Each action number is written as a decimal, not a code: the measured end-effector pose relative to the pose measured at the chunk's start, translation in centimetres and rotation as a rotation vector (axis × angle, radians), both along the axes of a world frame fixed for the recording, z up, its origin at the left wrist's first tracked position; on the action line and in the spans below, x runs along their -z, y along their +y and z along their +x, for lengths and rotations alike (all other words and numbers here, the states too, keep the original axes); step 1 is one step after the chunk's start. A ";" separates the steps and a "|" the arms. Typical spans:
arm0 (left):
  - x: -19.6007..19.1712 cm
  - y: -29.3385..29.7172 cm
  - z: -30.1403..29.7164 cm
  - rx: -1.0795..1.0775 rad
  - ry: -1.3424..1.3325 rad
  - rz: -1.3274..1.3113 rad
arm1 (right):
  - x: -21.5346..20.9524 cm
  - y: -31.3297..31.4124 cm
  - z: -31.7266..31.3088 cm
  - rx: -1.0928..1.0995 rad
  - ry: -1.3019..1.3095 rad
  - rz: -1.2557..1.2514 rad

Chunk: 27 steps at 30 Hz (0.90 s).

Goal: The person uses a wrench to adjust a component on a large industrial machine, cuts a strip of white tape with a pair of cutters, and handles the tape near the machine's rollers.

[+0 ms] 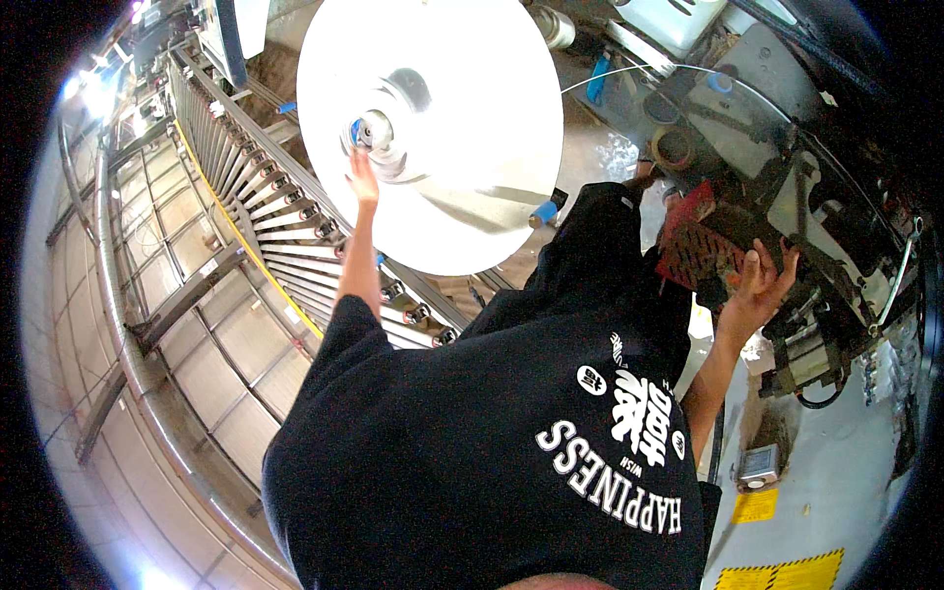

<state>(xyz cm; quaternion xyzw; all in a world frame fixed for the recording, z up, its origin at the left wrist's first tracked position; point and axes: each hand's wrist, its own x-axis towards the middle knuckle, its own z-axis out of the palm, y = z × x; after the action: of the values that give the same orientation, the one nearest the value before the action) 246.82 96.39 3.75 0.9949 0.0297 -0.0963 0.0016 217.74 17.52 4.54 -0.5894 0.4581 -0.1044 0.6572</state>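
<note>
Workshop, seen from my head camera looking down my dark printed shirt (511, 433): pale concrete floor (836, 472) at right, a grey metal frame of panels (187, 324) at left.

Item 1: one roller conveyor (285, 211), many slim steel rollers in a curved row, yellow strip along its near edge.

Item 2: one large white disc (442, 138), smooth and glossy, round, with a raised metal hub (388, 128) near its centre. It sits up ahead of me, above the conveyor.

Item 3: my left hand (362, 172), arm stretched straight out, fingers together and extended, tips touching the disc just below the hub. Holding nothing that I can make out.

Item 4: one dark machine (816, 216), greasy metal, pale housing parts, hoses and a cylinder at its lower end.

Item 5: one red perforated plate (693, 251), flat, grid-textured, against the machine.

Item 6: my right hand (757, 285), forearm raised, palm up, fingers spread and curled, touching the machine beside the red plate.

Item 7: two yellow floor labels (777, 541), lower right.
</note>
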 end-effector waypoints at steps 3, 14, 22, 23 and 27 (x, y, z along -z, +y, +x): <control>3.9 -19.6 -9.2 -0.090 -0.039 -0.264 | -0.9 0.6 0.4 -0.056 0.059 -0.195; 0.4 -19.6 7.2 0.291 0.035 0.337 | -0.8 0.1 0.3 -0.070 0.089 -0.132; -2.9 3.0 7.4 -0.241 0.425 -0.425 | -0.3 0.1 -0.2 -0.006 0.042 -0.042; -0.1 1.3 3.8 -0.178 0.333 -0.307 | -0.5 0.2 -0.2 -0.032 0.059 -0.103; 1.4 -15.8 -7.2 0.006 -0.099 0.093 | -1.2 0.9 0.7 -0.045 0.111 -0.165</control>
<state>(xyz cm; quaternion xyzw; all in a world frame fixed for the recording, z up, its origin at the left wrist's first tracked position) 239.60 80.57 2.39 0.9975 0.0311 -0.0454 -0.0435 218.42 18.40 5.73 -0.6565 0.4704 -0.0939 0.5822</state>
